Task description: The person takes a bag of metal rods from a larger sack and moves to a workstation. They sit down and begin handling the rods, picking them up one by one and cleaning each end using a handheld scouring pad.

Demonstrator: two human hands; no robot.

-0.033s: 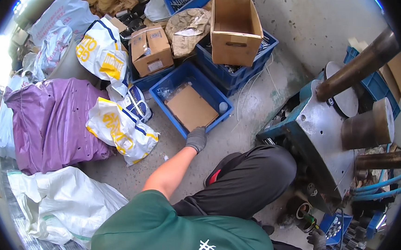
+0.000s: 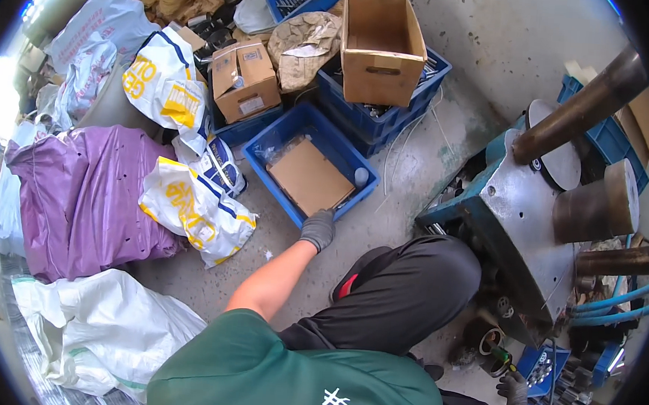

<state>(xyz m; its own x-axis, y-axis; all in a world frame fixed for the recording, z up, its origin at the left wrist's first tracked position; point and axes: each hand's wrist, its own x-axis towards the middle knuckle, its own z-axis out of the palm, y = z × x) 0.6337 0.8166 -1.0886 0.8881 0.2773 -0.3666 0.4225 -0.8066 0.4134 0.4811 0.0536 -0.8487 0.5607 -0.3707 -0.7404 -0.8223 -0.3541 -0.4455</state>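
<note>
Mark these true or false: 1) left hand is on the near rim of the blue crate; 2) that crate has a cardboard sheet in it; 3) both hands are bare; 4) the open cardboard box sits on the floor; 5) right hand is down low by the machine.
1) True: the left hand rests on the near rim of the blue crate.
2) True: a flat cardboard sheet lies inside.
3) False: both wear grey gloves.
4) False: the open cardboard box sits on top of another blue crate.
5) True: the right hand is low beside the grey machine, next to a small green object.
</note>
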